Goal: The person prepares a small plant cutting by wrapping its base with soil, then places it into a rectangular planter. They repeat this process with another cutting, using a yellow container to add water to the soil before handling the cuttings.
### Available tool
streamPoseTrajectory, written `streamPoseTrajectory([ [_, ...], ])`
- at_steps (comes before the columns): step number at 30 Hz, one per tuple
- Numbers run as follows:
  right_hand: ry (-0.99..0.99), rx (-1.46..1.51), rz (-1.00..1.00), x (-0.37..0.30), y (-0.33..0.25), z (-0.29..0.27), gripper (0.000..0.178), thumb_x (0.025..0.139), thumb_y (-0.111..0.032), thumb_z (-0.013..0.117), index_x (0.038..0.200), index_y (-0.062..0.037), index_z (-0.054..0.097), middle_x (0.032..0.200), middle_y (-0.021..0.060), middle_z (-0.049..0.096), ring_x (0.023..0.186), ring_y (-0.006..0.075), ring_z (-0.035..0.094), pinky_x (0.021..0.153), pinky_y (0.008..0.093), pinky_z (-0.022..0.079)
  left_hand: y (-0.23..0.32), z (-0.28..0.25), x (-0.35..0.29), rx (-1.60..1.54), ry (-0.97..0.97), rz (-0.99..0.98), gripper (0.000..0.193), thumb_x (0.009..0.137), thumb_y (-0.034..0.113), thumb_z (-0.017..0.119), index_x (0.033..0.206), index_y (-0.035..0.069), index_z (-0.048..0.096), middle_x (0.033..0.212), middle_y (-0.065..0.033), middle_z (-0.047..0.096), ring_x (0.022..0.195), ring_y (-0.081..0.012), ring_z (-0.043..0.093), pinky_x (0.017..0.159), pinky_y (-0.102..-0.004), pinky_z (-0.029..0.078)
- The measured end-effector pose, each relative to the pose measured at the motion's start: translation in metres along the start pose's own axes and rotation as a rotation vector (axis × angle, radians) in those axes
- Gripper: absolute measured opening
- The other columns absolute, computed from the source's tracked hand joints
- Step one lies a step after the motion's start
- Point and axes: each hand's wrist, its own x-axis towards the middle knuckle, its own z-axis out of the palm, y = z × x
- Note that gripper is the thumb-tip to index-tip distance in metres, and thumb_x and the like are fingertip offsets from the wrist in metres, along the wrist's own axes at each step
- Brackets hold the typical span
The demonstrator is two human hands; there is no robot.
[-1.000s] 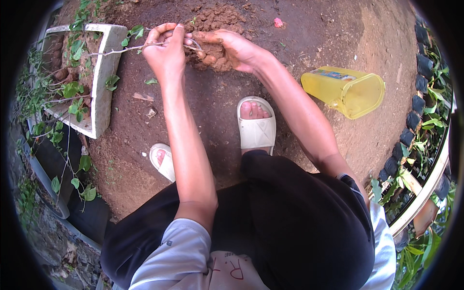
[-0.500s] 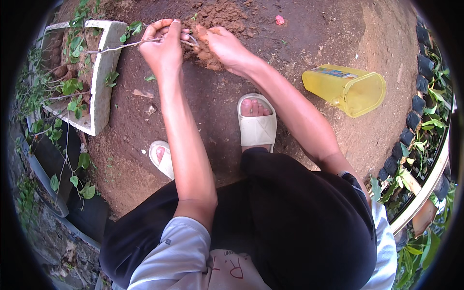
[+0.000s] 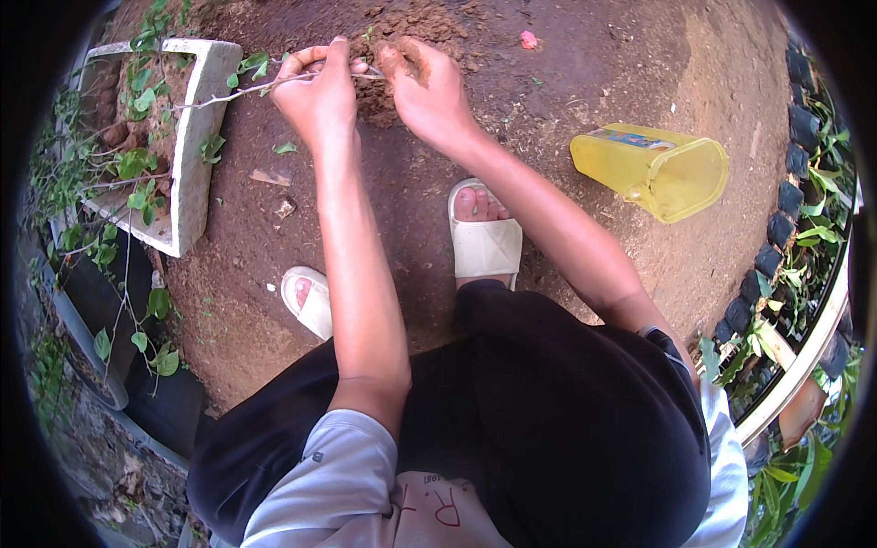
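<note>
My left hand [image 3: 320, 96] is closed in a pinch on a thin woody stem [image 3: 239, 92]. The stem runs leftward toward the white planter and carries a few green leaves near my fingers. Its other end reaches the muddy fingers of my right hand [image 3: 431, 96]. That hand is curled round a clump of reddish-brown wet soil [image 3: 417, 66], which its fingers partly hide. Both hands hover close together over a heap of loose wet soil [image 3: 416, 20] on the ground.
At the left stands a white rectangular planter [image 3: 194, 151] with soil and leafy branches. A yellow translucent plastic jug [image 3: 639, 169] lies on its side at the right. A pink flower [image 3: 528, 40] rests beyond my hands. Black plant bags [image 3: 781, 226] line the right edge.
My right hand has turned and curled its fingers more, drawing in the wet soil that hung below it. My left hand has shifted slightly right with the stem.
</note>
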Motion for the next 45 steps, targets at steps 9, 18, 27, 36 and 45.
streamPoseTrajectory([
  [9, -0.002, -0.052, 0.005, 0.001, -0.007, 0.000, 0.031, 0.100, -0.022, 0.053, 0.080, 0.0011, 0.058, 0.056, 0.0099, 0.052, 0.054, 0.0143, 0.049, 0.052, 0.0358, 0.041, -0.001, -0.001, 0.001, -0.163, 0.017, -0.101, 0.039, 0.083, -0.002, 0.072, 0.110, 0.000, 0.045, 0.080, -0.0134, 0.064, 0.073, -0.0182, 0.069, 0.064, -0.0294, 0.053],
  [18, -0.237, 0.743, 0.502, 0.016, -0.027, -0.013, 0.033, 0.105, -0.032, 0.049, 0.094, -0.0045, 0.063, 0.082, 0.0030, 0.061, 0.071, 0.0132, 0.060, 0.064, 0.0289, 0.049, -0.010, -0.025, 0.009, -1.005, -0.367, -0.302, 0.035, 0.085, 0.004, 0.074, 0.113, 0.001, 0.054, 0.113, -0.0151, 0.060, 0.114, -0.0276, 0.056, 0.094, -0.0377, 0.045],
  [27, -0.323, 0.855, 0.496, 0.015, -0.016, -0.033, 0.030, 0.102, -0.035, 0.052, 0.096, -0.0066, 0.061, 0.081, 0.0054, 0.063, 0.071, 0.0155, 0.063, 0.059, 0.0280, 0.046, -0.009, -0.012, 0.010, -0.546, -0.239, -0.014, 0.045, 0.079, -0.014, 0.074, 0.104, 0.007, 0.043, 0.093, -0.0152, 0.066, 0.084, -0.0201, 0.066, 0.080, -0.0341, 0.056],
  [36, -0.187, 0.222, 0.282, 0.016, -0.013, -0.010, 0.042, 0.096, -0.032, 0.066, 0.118, 0.0033, 0.061, 0.088, 0.0119, 0.070, 0.082, 0.0190, 0.067, 0.065, 0.0342, 0.053, -0.014, -0.003, 0.003, -0.193, -0.055, 0.227, 0.057, 0.078, -0.008, 0.078, 0.105, 0.009, 0.031, 0.085, -0.0064, 0.055, 0.074, -0.0090, 0.059, 0.062, -0.0192, 0.053],
  [45, -0.123, -0.046, 0.053, 0.015, -0.005, 0.002, 0.048, 0.099, -0.031, 0.057, 0.126, 0.0098, 0.057, 0.105, 0.0249, 0.070, 0.099, 0.0299, 0.069, 0.085, 0.0384, 0.053, -0.018, -0.008, -0.002, -0.041, 0.153, 0.261, 0.053, 0.081, -0.005, 0.075, 0.100, 0.009, 0.028, 0.086, -0.0052, 0.048, 0.070, -0.0070, 0.052, 0.063, -0.0189, 0.048],
])
